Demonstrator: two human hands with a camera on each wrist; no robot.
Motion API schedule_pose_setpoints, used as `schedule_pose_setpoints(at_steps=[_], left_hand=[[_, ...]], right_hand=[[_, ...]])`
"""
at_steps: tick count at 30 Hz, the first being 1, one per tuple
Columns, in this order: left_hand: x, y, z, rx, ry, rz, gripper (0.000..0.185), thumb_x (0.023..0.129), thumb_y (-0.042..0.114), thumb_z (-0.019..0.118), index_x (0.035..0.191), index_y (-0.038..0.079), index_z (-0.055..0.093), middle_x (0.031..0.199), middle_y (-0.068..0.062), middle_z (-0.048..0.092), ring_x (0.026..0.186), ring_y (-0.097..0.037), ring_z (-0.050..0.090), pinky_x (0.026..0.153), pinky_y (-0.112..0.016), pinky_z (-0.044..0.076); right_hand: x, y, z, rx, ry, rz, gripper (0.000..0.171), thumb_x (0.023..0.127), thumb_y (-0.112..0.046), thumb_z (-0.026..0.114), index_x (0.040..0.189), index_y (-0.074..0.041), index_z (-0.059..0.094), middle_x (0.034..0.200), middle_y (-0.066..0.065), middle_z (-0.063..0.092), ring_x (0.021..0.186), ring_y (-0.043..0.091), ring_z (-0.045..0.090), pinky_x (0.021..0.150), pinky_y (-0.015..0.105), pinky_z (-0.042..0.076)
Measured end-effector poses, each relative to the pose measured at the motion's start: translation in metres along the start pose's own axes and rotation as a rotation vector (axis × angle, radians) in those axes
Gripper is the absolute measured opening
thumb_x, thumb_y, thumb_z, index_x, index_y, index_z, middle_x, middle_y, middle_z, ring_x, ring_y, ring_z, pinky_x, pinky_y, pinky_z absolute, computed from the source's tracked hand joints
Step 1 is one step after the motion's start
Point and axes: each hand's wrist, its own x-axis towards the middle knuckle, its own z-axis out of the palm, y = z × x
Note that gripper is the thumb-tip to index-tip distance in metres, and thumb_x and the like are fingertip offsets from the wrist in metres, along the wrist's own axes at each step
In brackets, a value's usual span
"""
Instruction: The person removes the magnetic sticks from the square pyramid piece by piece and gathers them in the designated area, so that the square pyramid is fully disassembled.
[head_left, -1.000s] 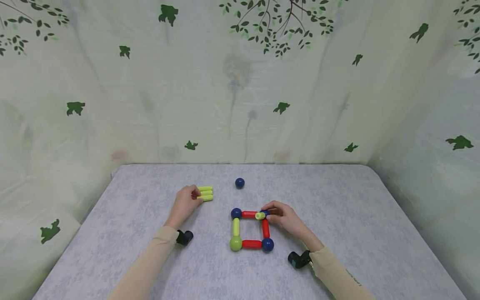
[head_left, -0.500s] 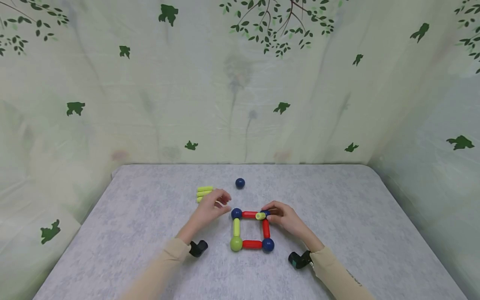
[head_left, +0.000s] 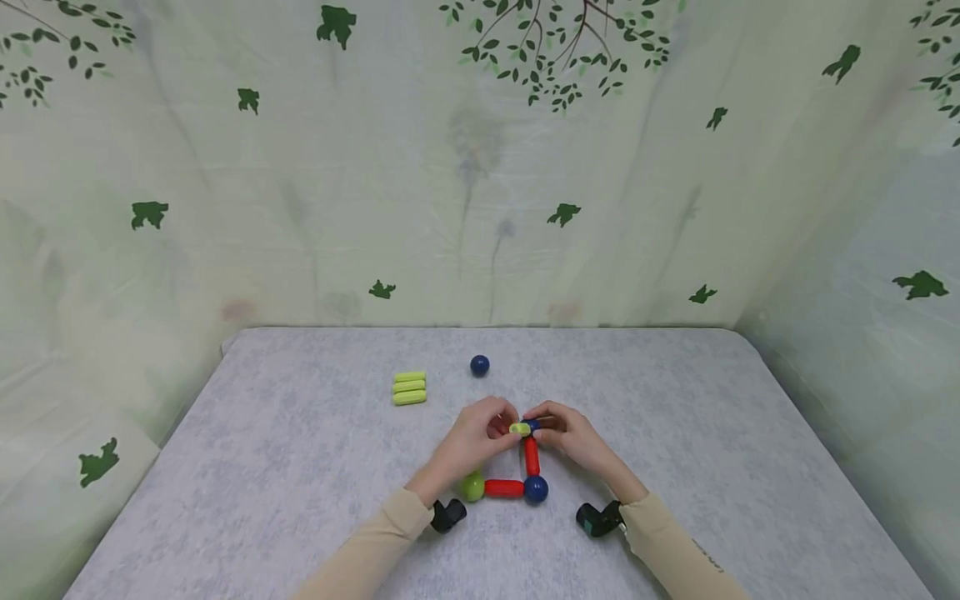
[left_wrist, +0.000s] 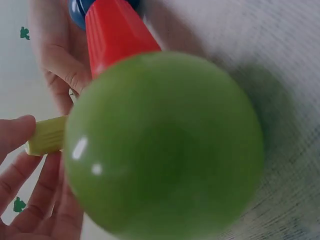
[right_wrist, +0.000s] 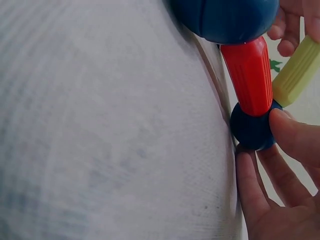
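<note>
My left hand [head_left: 476, 429] pinches the free end of a yellow-green magnetic rod [right_wrist: 299, 72] between thumb and fingers. The rod's other end meets a blue ball [right_wrist: 252, 127], slanting upward from it. Around that ball curl the thumb and fingers of my right hand [head_left: 570, 433]. The ball is the far right corner of a square frame on the table. A red rod [head_left: 532, 457] runs from it to the near blue ball [head_left: 536, 490]. Another red rod [head_left: 504, 489] links that to a green ball [head_left: 472, 486], large in the left wrist view. My left hand hides the frame's far left part.
Several yellow-green rods [head_left: 409, 388] lie side by side, back left of the frame. A loose blue ball [head_left: 479, 365] sits behind the frame. The grey cloth-covered table [head_left: 660, 383] reaches back to a leaf-printed curtain [head_left: 420, 208].
My left hand has left the yellow-green rods, moved right and taken hold of the end of the rod on the far right ball. My right hand has stayed on that ball.
</note>
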Motion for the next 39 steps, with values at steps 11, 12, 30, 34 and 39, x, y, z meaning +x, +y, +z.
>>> schedule_pose_setpoints(at_steps=[11,12,30,34,39], left_hand=[[-0.008,-0.009,-0.014,-0.131,0.044,-0.13,0.011,0.089,0.002,0.064,0.098,0.006,0.064,0.095,-0.003,0.064,0.084,-0.015,0.061,0.075,-0.026,0.053],[-0.009,-0.009,-0.019,-0.126,0.063,-0.14,0.012,0.088,0.001,0.064,0.099,0.007,0.064,0.096,-0.004,0.064,0.085,-0.016,0.06,0.076,-0.027,0.053],[-0.048,-0.071,-0.097,0.028,0.376,-0.467,0.017,0.082,-0.001,0.067,0.098,0.002,0.062,0.102,-0.014,0.064,0.092,-0.026,0.061,0.077,-0.034,0.051],[-0.049,-0.076,-0.1,0.09,0.382,-0.495,0.015,0.081,-0.002,0.066,0.094,0.002,0.062,0.098,-0.015,0.065,0.09,-0.027,0.061,0.075,-0.035,0.051],[-0.048,-0.079,-0.103,0.154,0.372,-0.491,0.013,0.079,-0.005,0.066,0.09,0.0,0.06,0.093,-0.015,0.064,0.084,-0.027,0.061,0.068,-0.033,0.05]], right_hand=[[0.001,0.0,-0.001,-0.008,-0.003,0.014,0.023,0.092,0.005,0.056,0.115,0.005,0.06,0.114,0.018,0.061,0.109,0.037,0.057,0.092,0.047,0.046],[0.001,0.0,-0.001,-0.012,-0.002,0.016,0.023,0.092,0.005,0.056,0.115,0.004,0.061,0.114,0.017,0.061,0.109,0.037,0.057,0.092,0.047,0.046],[-0.001,-0.004,0.0,-0.034,0.015,0.031,0.024,0.091,0.006,0.056,0.114,0.003,0.062,0.115,0.016,0.061,0.108,0.036,0.057,0.092,0.047,0.046],[-0.001,-0.005,0.001,-0.029,0.011,0.036,0.024,0.091,0.006,0.056,0.114,0.003,0.061,0.115,0.016,0.06,0.108,0.036,0.057,0.092,0.046,0.047],[-0.002,-0.006,0.001,-0.024,0.011,0.043,0.024,0.091,0.005,0.056,0.115,0.004,0.061,0.115,0.016,0.061,0.107,0.035,0.057,0.092,0.046,0.047]])
